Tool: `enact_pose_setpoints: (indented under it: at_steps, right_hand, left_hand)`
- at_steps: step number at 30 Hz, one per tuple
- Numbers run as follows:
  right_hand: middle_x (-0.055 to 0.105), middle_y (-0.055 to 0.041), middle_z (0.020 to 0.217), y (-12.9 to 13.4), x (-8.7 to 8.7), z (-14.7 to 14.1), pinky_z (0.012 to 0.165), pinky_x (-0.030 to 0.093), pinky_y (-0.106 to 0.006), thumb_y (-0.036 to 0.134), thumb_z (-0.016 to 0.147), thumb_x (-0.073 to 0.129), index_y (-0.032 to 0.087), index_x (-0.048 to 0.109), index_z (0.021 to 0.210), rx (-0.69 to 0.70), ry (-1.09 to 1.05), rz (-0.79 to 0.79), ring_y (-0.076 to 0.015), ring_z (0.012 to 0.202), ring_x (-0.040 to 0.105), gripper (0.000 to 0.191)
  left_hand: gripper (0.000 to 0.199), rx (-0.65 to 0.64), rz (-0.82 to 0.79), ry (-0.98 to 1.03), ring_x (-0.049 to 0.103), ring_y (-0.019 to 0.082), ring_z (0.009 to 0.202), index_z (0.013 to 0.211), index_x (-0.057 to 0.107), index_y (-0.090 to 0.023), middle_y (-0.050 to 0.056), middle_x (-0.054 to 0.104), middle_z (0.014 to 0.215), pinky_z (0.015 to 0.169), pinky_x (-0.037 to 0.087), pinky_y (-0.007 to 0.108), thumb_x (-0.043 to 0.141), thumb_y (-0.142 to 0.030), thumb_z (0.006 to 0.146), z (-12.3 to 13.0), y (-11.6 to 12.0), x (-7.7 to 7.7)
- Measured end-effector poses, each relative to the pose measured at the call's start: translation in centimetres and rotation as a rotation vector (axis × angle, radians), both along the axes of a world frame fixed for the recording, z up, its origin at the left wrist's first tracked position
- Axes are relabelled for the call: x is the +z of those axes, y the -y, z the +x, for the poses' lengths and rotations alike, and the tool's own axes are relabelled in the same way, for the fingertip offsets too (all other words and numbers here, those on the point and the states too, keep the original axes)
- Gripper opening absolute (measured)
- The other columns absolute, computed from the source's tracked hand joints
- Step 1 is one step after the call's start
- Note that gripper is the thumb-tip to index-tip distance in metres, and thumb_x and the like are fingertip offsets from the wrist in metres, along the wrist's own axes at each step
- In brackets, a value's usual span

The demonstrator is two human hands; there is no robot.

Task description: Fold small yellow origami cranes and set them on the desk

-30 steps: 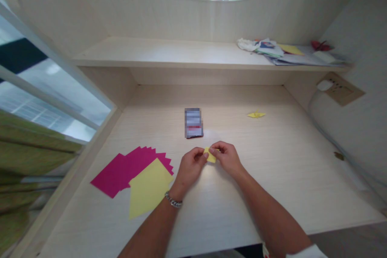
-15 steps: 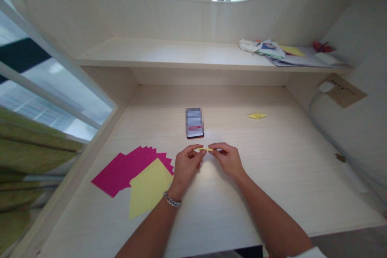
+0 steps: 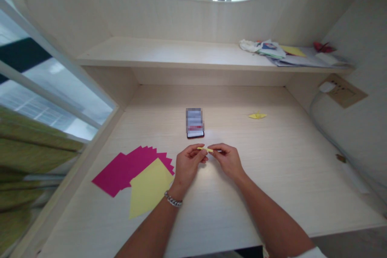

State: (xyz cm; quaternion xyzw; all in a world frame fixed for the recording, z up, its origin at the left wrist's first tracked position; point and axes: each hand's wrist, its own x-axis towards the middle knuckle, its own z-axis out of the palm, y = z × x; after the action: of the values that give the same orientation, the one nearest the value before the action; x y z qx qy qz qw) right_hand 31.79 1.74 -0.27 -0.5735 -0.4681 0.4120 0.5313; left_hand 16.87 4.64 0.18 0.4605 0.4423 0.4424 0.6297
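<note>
A small piece of folded yellow paper [image 3: 209,150] is pinched between my two hands above the middle of the desk. My left hand [image 3: 190,163], with a metal chain bracelet [image 3: 173,199] at its wrist, grips the left end between thumb and fingers. At the other end, my right hand [image 3: 227,159] closes its thumb and fingertips on the paper. The fingers hide much of its folded shape. Just beyond the hands lies a phone [image 3: 195,123] with a blurred screen. A folded yellow paper figure [image 3: 257,115] rests farther right on the desk.
Magenta paper sheets [image 3: 113,175] lie fanned out on the left, partly under yellow paper [image 3: 148,189] beside my left forearm. Papers [image 3: 269,48] and a red folded item [image 3: 323,47] sit on the shelf [image 3: 166,52]. A cable [image 3: 322,129] runs from the wall socket [image 3: 347,90].
My left hand's lower fingers have shifted slightly under the folded paper, and a bit more of its right end shows. Both hands otherwise stay in place.
</note>
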Motion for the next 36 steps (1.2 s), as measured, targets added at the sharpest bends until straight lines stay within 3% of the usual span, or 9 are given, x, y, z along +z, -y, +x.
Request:
enact_pose_setpoints:
  at_steps: [16, 27, 36]
  right_hand:
    - [0.072, -0.0048, 0.086, 0.08, -0.11, 0.02, 0.071, 0.051, -0.031, 0.020, 0.070, 0.064, 0.022, 0.073, 0.084, 0.019, -0.122, 0.006, -0.0177, 0.073, 0.064, 0.017]
    - [0.072, -0.0049, 0.087, 0.12, 0.24, 0.02, 0.078, 0.050, -0.033, 0.020, 0.069, 0.067, 0.022, 0.073, 0.082, 0.004, -0.148, 0.029, -0.0196, 0.081, 0.065, 0.015]
    - [0.072, -0.0043, 0.080, -0.03, -0.07, 0.02, 0.068, 0.051, -0.029, 0.019, 0.068, 0.066, 0.020, 0.074, 0.081, 0.030, -0.147, 0.035, -0.0164, 0.069, 0.064, 0.015]
  left_hand:
    - [0.034, -0.023, 0.099, -0.059, 0.064, 0.013, 0.061, 0.098, 0.066, -0.014, 0.004, 0.070, 0.074, 0.061, 0.052, 0.025, 0.073, -0.027, 0.068, -0.37, -0.24, 0.48]
    - [0.036, -0.065, 0.128, -0.085, 0.064, 0.013, 0.063, 0.104, 0.066, -0.015, 0.004, 0.070, 0.074, 0.063, 0.052, 0.025, 0.072, -0.025, 0.070, -0.72, -0.27, 0.47]
    - [0.037, -0.047, 0.125, -0.084, 0.062, 0.012, 0.061, 0.103, 0.067, -0.013, 0.004, 0.070, 0.072, 0.062, 0.052, 0.025, 0.072, -0.025, 0.069, -0.61, -0.25, 0.82]
